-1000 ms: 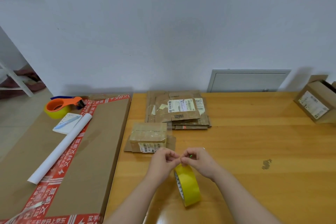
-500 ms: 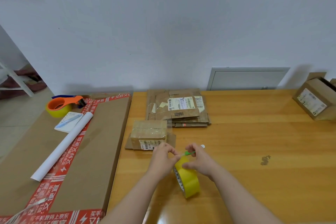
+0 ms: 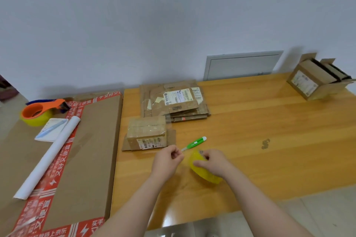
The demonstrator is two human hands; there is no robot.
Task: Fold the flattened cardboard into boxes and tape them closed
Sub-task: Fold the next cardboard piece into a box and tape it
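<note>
Flattened brown cardboard pieces (image 3: 173, 102) lay in a pile at the back of the wooden table (image 3: 250, 131). A small taped cardboard box (image 3: 147, 134) sat just in front of them. Nearer, the right hand (image 3: 212, 161) curled its fingers round a round yellow tape roll (image 3: 205, 174). The left hand (image 3: 166, 158) pinched the roll's loose end. A green plastic cutter (image 3: 194, 143) lay just behind the hands.

Your left hand (image 3: 169, 157): bare, wrist uncovered.
Your right hand (image 3: 213, 161): bare, wrist uncovered.
Your forearms (image 3: 138, 200): uncovered past the table (image 3: 269, 113)'s near edge.
</note>
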